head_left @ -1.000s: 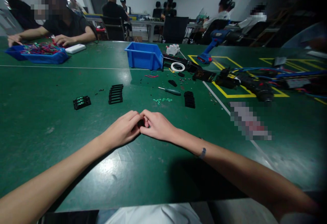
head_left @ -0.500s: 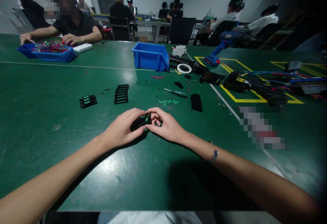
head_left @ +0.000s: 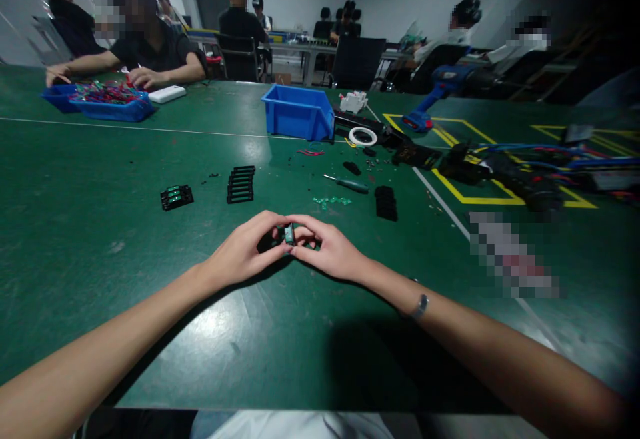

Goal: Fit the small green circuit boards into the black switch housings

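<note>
Between the fingertips of both hands is a small black part with a green face (head_left: 289,233), held just above the green table (head_left: 260,352). My left hand (head_left: 250,242) pinches it from the left, and my right hand (head_left: 327,245) grips it from the right; the fingers partly cover it. Beyond the hands lie loose green pieces (head_left: 331,203). Black frame-like strips (head_left: 241,185) rest in a row further left, beside black parts with green inserts (head_left: 177,197). A stack of black pieces (head_left: 386,203) sits to the right of the green ones.
A screwdriver (head_left: 347,184) lies behind the green pieces. Further back stand a blue bin (head_left: 299,113), a white ring (head_left: 363,137) and a blue power drill (head_left: 435,95). Cables and black equipment (head_left: 515,172) spread at right. Across the table, a co-worker's hands are near blue trays (head_left: 117,109) of wires.
The small black part has turned between my fingers, and its green face now shows more towards me. Both hands stay in nearly the same place; the view has shifted slightly.
</note>
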